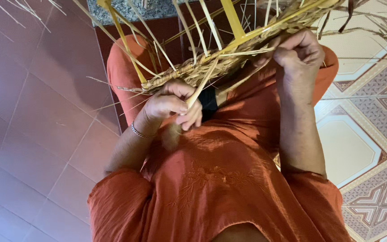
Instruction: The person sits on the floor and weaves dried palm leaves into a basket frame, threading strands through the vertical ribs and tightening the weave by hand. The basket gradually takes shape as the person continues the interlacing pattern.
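Your view is evenly lit by soft, warm indoor light, without glare. A faint shadow lies on the red floor tiles (36, 112). Focus holds centrally; straw strands (10, 11) at the top edges blur.

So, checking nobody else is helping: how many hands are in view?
2. The left hand pinches a straw strand at centre-left; the right hand grips the woven rim at upper right. No others visible.
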Motion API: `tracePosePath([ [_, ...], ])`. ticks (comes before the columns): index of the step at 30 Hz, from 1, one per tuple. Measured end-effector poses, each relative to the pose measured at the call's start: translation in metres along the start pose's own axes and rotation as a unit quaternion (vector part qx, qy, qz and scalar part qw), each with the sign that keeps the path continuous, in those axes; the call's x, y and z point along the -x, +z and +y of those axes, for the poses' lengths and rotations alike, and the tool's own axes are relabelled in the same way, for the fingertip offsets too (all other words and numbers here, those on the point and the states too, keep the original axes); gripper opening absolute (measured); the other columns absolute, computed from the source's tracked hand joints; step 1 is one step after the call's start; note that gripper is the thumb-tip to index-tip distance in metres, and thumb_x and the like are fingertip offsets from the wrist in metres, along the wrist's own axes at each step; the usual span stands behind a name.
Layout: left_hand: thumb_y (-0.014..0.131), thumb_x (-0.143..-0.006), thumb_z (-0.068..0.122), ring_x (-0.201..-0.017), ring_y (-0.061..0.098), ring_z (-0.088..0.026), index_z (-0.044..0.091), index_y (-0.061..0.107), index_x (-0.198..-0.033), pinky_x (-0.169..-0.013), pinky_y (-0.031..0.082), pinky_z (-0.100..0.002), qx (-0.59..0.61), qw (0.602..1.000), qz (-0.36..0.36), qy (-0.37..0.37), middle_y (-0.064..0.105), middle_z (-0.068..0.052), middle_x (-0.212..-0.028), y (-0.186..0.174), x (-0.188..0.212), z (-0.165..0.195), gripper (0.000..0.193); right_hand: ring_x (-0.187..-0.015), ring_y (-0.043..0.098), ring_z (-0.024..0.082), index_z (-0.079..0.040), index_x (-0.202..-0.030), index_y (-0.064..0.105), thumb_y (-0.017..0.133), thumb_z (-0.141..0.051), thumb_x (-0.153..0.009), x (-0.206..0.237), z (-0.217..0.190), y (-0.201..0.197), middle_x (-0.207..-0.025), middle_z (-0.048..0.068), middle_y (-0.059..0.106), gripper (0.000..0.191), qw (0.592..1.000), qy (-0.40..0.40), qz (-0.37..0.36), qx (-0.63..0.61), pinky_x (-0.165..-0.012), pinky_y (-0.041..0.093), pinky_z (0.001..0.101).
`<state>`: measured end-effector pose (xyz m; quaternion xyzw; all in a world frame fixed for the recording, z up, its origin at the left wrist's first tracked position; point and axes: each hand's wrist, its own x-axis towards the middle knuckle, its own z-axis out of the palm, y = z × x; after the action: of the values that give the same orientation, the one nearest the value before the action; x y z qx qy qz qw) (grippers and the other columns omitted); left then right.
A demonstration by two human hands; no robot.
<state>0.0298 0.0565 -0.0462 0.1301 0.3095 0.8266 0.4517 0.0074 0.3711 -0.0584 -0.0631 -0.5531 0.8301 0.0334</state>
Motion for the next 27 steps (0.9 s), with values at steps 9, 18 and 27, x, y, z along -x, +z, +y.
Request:
tracePosePath([
  [9, 0.058, -0.102, 0.011, -0.076, 0.077, -0.036, -0.009, 0.068, -0.097, -0.065, 0.066, -0.045, -0.042, 0.997, -0.058, 0.018, 0.074, -0.024, -0.090, 0.009, -0.001, 0.016, 0.023, -0.100, 0.061, 0.029, -0.003, -0.111, 0.063, 0.075, 0.009, -0.088, 0.015, -0.032, 0.018, -0.112, 0.014, 0.061, 0.028, 0.790, -0.330, -0.058, 0.513, -0.085, 0.056, 0.0349],
  [18, 0.050, -0.112, 0.018, -0.114, 0.074, -0.029, -0.003, 0.065, -0.129, -0.104, 0.060, -0.039, -0.264, 0.961, -0.077, -0.028, 0.074, -0.018, -0.121, 0.064, -0.022, 0.024, 0.031, -0.107, 0.070, 0.029, -0.007, -0.122, 0.066, 0.074, -0.023, -0.098, 0.041, -0.023, 0.070, -0.116, 0.014, 0.073, 0.030, 0.786, -0.447, -0.245, 0.351, -0.084, 0.061, 0.0409],
  [27, 0.055, -0.105, 0.010, -0.068, 0.074, -0.015, 0.001, 0.072, -0.116, -0.052, 0.061, -0.026, -0.327, 0.887, 0.114, 0.305, 0.078, -0.014, -0.095, 0.060, 0.031, 0.055, 0.022, -0.085, 0.072, 0.018, -0.002, -0.105, 0.061, 0.062, -0.023, -0.110, 0.034, -0.033, 0.062, -0.097, 0.011, 0.072, 0.022, 0.958, -0.252, -0.099, 0.098, -0.069, 0.057, 0.0286],
])
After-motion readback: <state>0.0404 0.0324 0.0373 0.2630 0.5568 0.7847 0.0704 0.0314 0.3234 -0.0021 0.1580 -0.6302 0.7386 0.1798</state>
